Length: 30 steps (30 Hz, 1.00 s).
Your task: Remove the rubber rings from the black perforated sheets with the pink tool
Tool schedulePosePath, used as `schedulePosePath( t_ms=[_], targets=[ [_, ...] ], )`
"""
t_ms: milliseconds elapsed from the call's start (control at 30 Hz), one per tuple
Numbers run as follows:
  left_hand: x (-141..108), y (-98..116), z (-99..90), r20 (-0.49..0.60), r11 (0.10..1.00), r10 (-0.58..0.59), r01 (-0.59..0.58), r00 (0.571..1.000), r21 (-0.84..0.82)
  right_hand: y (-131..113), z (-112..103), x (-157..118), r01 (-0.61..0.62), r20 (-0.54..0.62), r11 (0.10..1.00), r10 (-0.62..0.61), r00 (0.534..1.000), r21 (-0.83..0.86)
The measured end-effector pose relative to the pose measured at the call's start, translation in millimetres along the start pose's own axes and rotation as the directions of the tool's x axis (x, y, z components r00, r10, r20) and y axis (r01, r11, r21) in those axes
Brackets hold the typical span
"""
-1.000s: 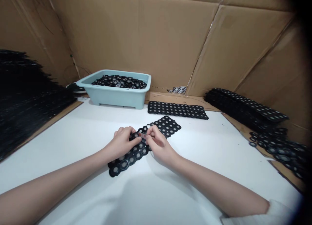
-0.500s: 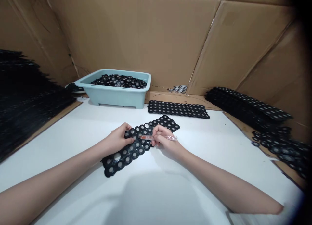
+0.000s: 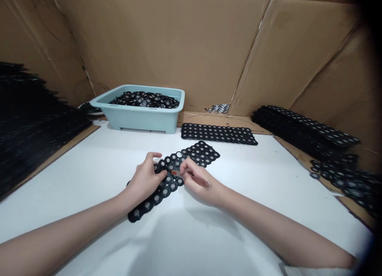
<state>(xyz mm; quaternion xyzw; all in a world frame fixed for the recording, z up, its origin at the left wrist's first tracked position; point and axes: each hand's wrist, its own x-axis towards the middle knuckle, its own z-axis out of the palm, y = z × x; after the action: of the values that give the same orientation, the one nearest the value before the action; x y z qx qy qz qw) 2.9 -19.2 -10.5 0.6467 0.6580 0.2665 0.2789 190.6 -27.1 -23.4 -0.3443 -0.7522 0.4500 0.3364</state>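
A black sheet of joined round pieces with pale centres (image 3: 165,192) lies slantwise on the white table. My left hand (image 3: 146,178) holds it near the middle, thumb on top and fingers at its far side, the index finger partly raised. My right hand (image 3: 195,178) is closed round a slim tool with a reddish end (image 3: 176,173), its rear part looking wrapped in clear plastic. The tool's tip is at the sheet beside my left thumb. Whether it is a blade or tweezers I cannot make out.
A light blue tub (image 3: 143,118) full of loose black round pieces stands at the back. Another black sheet (image 3: 219,133) lies right of it. Stacked sheets (image 3: 304,126) and scraps (image 3: 349,180) are at the right, a tall dark stack (image 3: 32,124) at the left. Cardboard walls (image 3: 209,49) enclose the table.
My right hand has shifted slightly left and down, with the tool now tilted and its tip nearer my left thumb. My left index finger has lifted, and the hand covers more of the sheet.
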Motion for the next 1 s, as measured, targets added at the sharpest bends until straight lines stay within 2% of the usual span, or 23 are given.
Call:
schedulePosePath(
  t_ms=[133, 233, 333, 500, 633, 700, 800, 1000],
  targets=[
    [-12.0, 7.9, 2.0, -0.026, 1.0, 0.014, -0.015, 1.0, -0.026, -5.3, 6.5, -0.2, 0.045, -0.013, 0.997, -0.046, 0.999, -0.057],
    [-18.9, 9.7, 1.3, 0.027, 0.998, 0.064, -0.063, 0.998, -0.021, -4.9, 8.7, 1.8, 0.018, -0.051, 0.999, -0.019, 0.999, -0.028],
    [-18.7, 6.4, -0.8, 0.037, 0.979, 0.152, -0.156, 0.988, 0.128, 0.0, 6.9, 4.8, 0.012, -0.071, 1.0, -0.01, 0.997, 0.029],
    [-2.6, -0.4, -9.0, 0.027, 0.892, 0.268, -0.259, 0.963, 0.369, 13.2, -3.2, 9.3, -0.039, -0.086, 0.947, 0.07, 0.994, 0.32],
    [11.1, -3.4, -13.8, 0.047, 0.794, 0.383, -0.355, 0.923, 0.494, 13.2, -6.2, 7.0, -0.063, -0.053, 0.956, 0.082, 0.995, 0.287],
    [14.2, -4.2, -14.6, 0.07, 0.794, 0.378, -0.362, 0.923, 0.488, 10.2, -5.4, 4.9, -0.056, -0.027, 0.973, 0.064, 0.998, 0.222],
    [14.8, -4.6, -15.1, 0.107, 0.858, 0.313, -0.329, 0.944, 0.395, 7.9, -4.5, 3.3, -0.049, -0.016, 0.984, 0.052, 0.999, 0.171],
    [17.7, -6.0, -17.4, 0.136, 0.935, 0.263, -0.287, 0.955, 0.208, 10.8, -5.4, 5.2, -0.05, -0.032, 0.96, 0.061, 0.998, 0.275]
  ],
)
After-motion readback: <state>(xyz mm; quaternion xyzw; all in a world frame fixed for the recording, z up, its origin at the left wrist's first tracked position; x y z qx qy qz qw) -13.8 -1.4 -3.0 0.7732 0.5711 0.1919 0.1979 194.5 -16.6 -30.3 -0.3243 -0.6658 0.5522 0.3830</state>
